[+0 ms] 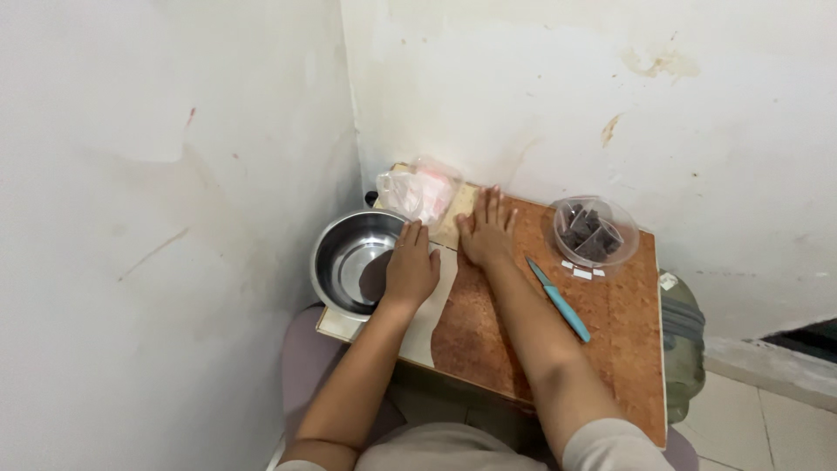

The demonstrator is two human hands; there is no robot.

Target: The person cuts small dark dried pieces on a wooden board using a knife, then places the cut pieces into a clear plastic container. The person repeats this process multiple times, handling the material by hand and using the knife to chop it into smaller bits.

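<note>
While both hands lie palm down on the small board-topped table (pixel 610 340), neither grips anything. The left hand (pixel 411 266) rests flat with its fingers together and only slightly curled, its fingertips at the near rim of the steel bowl (pixel 349 258), touching or almost touching it; part of the palm sits on the pale sheet (pixel 432 323) that covers the table just beside the bowl. The right hand (pixel 486 231) is spread wide open, fingers fanned and pressed on the brown tabletop, a little farther from the bowl than the left hand and just short of the wall (pixel 567 96). Behind the bowl, in the corner, lies a crumpled clear plastic bag (pixel 418 190) with something pink inside. A knife with a teal handle (pixel 558 299) lies on the brown surface on the far side of the right forearm from the bowl. Beyond it, well apart from the bowl, stands a clear plastic tub (pixel 595 234) holding dark brown chunks.
</note>
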